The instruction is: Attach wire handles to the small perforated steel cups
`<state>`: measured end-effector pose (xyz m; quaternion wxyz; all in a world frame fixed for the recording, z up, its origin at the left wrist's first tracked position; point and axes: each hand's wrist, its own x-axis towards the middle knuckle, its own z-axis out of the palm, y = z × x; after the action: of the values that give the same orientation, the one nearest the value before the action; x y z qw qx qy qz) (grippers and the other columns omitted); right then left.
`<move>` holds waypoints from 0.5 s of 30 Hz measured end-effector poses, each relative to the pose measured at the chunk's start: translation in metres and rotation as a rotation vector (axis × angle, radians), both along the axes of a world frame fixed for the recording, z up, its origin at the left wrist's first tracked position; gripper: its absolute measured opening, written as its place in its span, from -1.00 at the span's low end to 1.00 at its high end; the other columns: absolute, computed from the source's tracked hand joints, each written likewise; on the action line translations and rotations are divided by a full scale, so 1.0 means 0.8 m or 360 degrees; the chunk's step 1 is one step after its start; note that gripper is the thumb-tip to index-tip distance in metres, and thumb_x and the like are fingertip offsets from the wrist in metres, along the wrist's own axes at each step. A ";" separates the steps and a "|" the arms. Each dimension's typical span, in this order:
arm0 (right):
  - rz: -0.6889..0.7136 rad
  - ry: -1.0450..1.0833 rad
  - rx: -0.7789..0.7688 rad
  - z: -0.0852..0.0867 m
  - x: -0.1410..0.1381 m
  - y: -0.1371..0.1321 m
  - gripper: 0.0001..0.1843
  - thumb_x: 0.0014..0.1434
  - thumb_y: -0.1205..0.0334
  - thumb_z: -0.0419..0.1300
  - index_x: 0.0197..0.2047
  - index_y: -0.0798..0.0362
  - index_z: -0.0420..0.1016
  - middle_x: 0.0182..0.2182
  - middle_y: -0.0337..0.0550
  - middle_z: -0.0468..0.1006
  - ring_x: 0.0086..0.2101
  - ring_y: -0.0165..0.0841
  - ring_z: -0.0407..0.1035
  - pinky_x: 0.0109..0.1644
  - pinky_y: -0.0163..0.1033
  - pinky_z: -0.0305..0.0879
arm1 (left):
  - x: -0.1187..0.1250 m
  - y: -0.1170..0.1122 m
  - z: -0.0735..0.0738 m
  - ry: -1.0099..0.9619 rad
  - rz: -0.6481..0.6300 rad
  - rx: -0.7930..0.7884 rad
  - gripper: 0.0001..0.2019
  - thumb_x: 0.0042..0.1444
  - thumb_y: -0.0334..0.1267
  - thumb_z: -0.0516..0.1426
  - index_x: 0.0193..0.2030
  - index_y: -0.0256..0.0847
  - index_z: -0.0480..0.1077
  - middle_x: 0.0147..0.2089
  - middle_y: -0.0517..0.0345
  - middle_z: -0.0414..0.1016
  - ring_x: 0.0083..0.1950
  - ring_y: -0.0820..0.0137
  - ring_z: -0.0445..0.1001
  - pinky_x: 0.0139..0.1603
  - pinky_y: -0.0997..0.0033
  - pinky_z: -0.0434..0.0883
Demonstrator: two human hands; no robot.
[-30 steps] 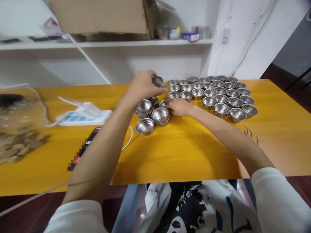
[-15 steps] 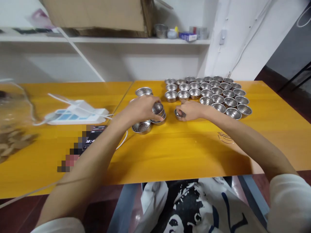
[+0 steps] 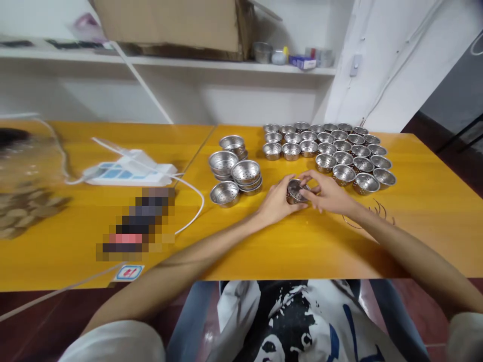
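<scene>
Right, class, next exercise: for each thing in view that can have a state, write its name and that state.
Left hand: curled around a perforated cup.
Right hand: fingers at that cup; firmness of grip unclear.
Perforated cup: mouth up, held.
Cups on the left: mouths up, some stacked.
Cups on the right: mouths up, close together in rows.
Curved wires: lying loose.
Power strip: lying flat; whether powered unclear.

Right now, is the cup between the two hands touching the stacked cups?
Apart. The head view shows the cup within the left hand, and bare tabletop between that hand and the stacked cups.
</scene>
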<state>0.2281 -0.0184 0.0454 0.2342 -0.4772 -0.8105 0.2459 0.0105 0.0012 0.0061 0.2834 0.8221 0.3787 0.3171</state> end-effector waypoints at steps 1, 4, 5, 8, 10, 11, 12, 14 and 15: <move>-0.0115 -0.0109 0.0110 -0.002 -0.003 -0.004 -0.54 0.49 0.10 0.18 0.37 0.03 0.39 0.21 0.10 0.60 -0.28 -0.26 0.57 -0.20 -0.15 0.44 | 0.003 -0.005 -0.005 -0.0046 0.0015 0.0017 -0.15 0.09 -0.17 0.51 0.48 -0.10 0.30 0.37 -0.19 0.62 0.36 -0.09 0.66 0.39 -0.19 0.57; -0.0269 -0.0605 0.0365 -0.005 -0.013 -0.015 -0.61 0.48 0.23 0.15 0.30 0.08 0.54 0.14 0.16 0.67 -0.13 -0.11 0.61 -0.11 -0.11 0.40 | 0.003 -0.018 -0.006 -0.0082 0.0025 0.0065 -0.12 0.02 -0.23 0.51 0.47 -0.06 0.31 0.41 -0.14 0.60 0.41 -0.07 0.62 0.45 -0.16 0.54; -0.0270 -0.0735 0.0392 -0.006 -0.014 -0.018 -0.59 0.51 0.25 0.10 0.31 0.08 0.57 0.11 0.15 0.70 -0.13 -0.09 0.62 -0.12 -0.11 0.38 | 0.003 -0.021 -0.005 -0.0072 0.0034 0.0062 -0.15 0.00 -0.26 0.50 0.44 -0.07 0.33 0.40 -0.13 0.61 0.41 -0.06 0.62 0.46 -0.15 0.54; -0.0271 -0.0790 0.0489 -0.011 -0.010 -0.025 -0.52 0.53 0.31 0.01 0.34 0.09 0.61 0.13 0.16 0.74 -0.12 -0.09 0.65 -0.15 -0.11 0.35 | 0.005 -0.023 -0.001 -0.0024 0.0091 0.0047 -0.22 -0.06 -0.31 0.50 0.33 -0.10 0.42 0.31 -0.09 0.66 0.32 -0.05 0.65 0.41 -0.15 0.56; -0.0291 -0.0525 0.0541 -0.016 -0.005 -0.028 -0.56 0.51 0.29 0.03 0.24 0.09 0.66 0.13 0.17 0.74 -0.11 -0.10 0.65 -0.13 -0.10 0.39 | 0.005 -0.021 -0.001 0.0002 0.0119 0.0064 -0.27 -0.08 -0.30 0.51 0.28 -0.13 0.48 0.22 -0.07 0.69 0.25 -0.04 0.67 0.35 -0.13 0.59; -0.0294 -0.0325 0.0505 -0.018 -0.002 -0.028 -0.60 0.51 0.25 0.05 0.18 0.08 0.67 0.07 0.15 0.76 -0.15 -0.12 0.65 -0.14 -0.10 0.41 | 0.005 -0.019 0.000 0.0008 0.0129 0.0086 -0.28 -0.09 -0.30 0.52 0.26 -0.15 0.50 0.19 -0.06 0.70 0.21 -0.03 0.67 0.32 -0.12 0.60; -0.0287 -0.0101 0.0406 -0.019 -0.001 -0.028 -0.64 0.52 0.19 0.07 0.12 0.06 0.67 -0.03 0.10 0.77 -0.24 -0.17 0.63 -0.18 -0.11 0.42 | 0.004 -0.017 0.000 0.0009 0.0133 0.0122 -0.30 -0.09 -0.31 0.52 0.25 -0.17 0.51 0.16 -0.06 0.71 0.19 -0.02 0.66 0.30 -0.11 0.60; -0.0247 0.0341 0.0061 -0.020 0.002 -0.028 -0.68 0.52 0.00 0.15 0.04 0.02 0.61 -0.28 -0.06 0.71 -0.47 -0.29 0.48 -0.35 -0.17 0.36 | 0.001 -0.015 0.000 0.0011 0.0110 0.0217 -0.31 -0.07 -0.34 0.50 0.26 -0.22 0.53 0.16 -0.08 0.71 0.19 -0.02 0.63 0.29 -0.11 0.60; -0.0218 0.0521 -0.0132 -0.019 0.002 -0.028 -0.65 0.50 -0.11 0.20 0.01 0.00 0.58 -0.37 -0.16 0.64 -0.55 -0.34 0.39 -0.42 -0.20 0.29 | 0.000 -0.014 0.000 0.0011 0.0087 0.0255 -0.32 -0.06 -0.35 0.49 0.27 -0.23 0.54 0.16 -0.09 0.71 0.19 -0.02 0.62 0.29 -0.11 0.60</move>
<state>0.2299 -0.0410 0.0305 0.3594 -0.4941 -0.7164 0.3369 0.0101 -0.0101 0.0061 0.2065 0.8325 0.3754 0.3512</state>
